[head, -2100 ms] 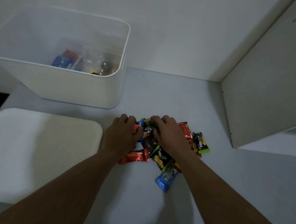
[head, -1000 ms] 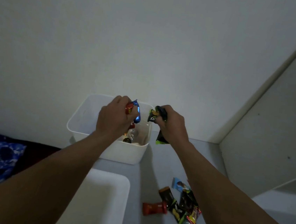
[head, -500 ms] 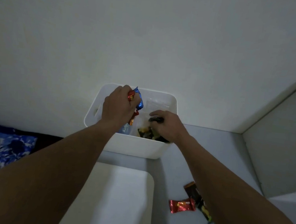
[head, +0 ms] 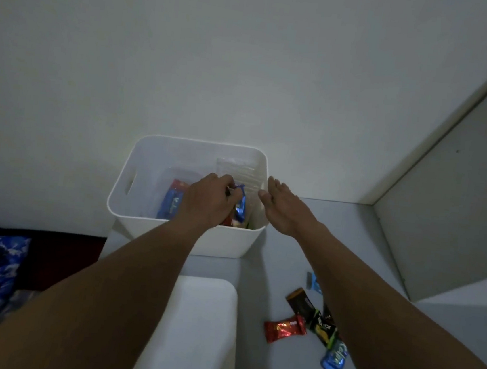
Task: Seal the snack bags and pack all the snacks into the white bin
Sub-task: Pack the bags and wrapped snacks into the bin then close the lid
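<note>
1. The left hand (head: 209, 200) is over the bin (head: 200, 240), fingers pinching a blue snack (head: 240, 206) whose long axis hangs nearly upright, pointing down into the bin.
2. The right hand (head: 286, 210) is flat and spread, empty, over the bin's right rim.
3. The bin stands at the table's (head: 273, 256) back edge.
4. A red snack (head: 284, 328) and others lie on the table, well apart from the bin.

Your two forearms enter from the lower edge of the frame, bare from elbow to wrist, with no sleeves showing; your left hand (head: 209, 200) and right hand (head: 286, 211) wear no gloves, rings, watch or bands
</note>
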Available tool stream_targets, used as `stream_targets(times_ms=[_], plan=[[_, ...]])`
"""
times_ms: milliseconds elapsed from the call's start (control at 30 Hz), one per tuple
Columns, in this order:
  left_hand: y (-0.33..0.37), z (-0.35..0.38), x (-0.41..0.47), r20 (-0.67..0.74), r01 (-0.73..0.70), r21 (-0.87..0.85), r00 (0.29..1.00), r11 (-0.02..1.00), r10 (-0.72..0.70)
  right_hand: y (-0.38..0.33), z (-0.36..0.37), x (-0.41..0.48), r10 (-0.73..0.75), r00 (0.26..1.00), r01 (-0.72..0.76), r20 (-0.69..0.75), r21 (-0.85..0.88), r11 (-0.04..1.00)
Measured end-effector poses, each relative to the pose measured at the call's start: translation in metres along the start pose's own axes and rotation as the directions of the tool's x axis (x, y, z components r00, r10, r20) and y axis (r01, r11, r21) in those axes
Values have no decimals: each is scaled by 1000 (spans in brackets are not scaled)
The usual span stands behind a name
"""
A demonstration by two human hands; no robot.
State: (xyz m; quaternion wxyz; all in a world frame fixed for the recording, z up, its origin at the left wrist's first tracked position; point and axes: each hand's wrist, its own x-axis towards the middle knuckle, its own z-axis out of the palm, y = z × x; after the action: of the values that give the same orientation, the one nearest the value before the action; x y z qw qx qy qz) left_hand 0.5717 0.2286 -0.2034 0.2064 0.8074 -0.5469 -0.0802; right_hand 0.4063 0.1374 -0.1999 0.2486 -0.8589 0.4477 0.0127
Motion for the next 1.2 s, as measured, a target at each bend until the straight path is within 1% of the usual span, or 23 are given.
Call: stream_targets(times_ms=[67, 200, 367, 433, 500, 567, 600, 667, 733, 767, 833, 867, 900, 967, 1033, 1100, 1200], plan=[[0, 2, -5, 35, 3, 21, 999, 1000, -3, 2, 0, -1, -19, 1000, 19, 0, 24, 1000], [1, 4, -14, 44, -39, 22, 998, 999, 38, 1, 5, -4, -37, 999, 35, 27, 72, 997], [14, 6, -42, -15, -102, 196, 994, 975, 107, 12, 0, -22, -39, 999, 37, 35, 68, 997], [23, 12, -59, -34, -80, 242, 995, 967, 91, 25, -5, -36, -30, 999, 27, 33, 77, 997], [36, 27, -78, -88, -20, 260, 995, 965, 45, 45, -10, -52, -12, 999, 9, 40, 81, 997], [57, 46, -103, -206, -13, 283, 976, 959, 74, 69, -12, -70, 6, 999, -10, 47, 83, 996], [69, 57, -116, -261, -39, 280, 958, 959, 115, 82, -11, -79, 16, 999, -20, 48, 84, 996], [91, 83, -140, -284, -139, 250, 936, 958, 210, 110, -5, -96, 43, 998, -46, 37, 82, 996], [109, 114, -157, -248, -220, 195, 932, 956, 265, 139, 4, -111, 74, 996, -78, 50, 67, 995], [115, 132, -163, -221, -237, 165, 937, 957, 270, 154, 10, -118, 92, 994, -95, 58, 39, 995], [125, 166, -172, -126, -215, 109, 966, 971, 228, 185, 24, -128, 146, 987, -145, 65, -26, 989], [129, 181, -175, -51, -183, 89, 981, 979, 188, 198, 31, -133, 181, 981, -177, 66, -57, 983], [134, 194, -177, 31, -151, 86, 988, 985, 148, 210, 38, -136, 215, 974, -209, 70, -83, 974], [144, 213, -180, 153, -100, 134, 985, 986, 79, 232, 53, -139, 263, 959, -254, 102, -95, 963], [149, 228, -181, 260, -103, 201, 964, 974, 48, 248, 69, -140, 239, 964, -231, 118, -75, 970], [147, 243, -181, 289, -122, 243, 956, 962, 48, 256, 85, -141, 187, 980, -181, 69, -74, 981], [139, 257, -180, 196, -139, 307, 977, 941, 81, 258, 99, -137, 95, 992, -106, -84, -139, 985]])
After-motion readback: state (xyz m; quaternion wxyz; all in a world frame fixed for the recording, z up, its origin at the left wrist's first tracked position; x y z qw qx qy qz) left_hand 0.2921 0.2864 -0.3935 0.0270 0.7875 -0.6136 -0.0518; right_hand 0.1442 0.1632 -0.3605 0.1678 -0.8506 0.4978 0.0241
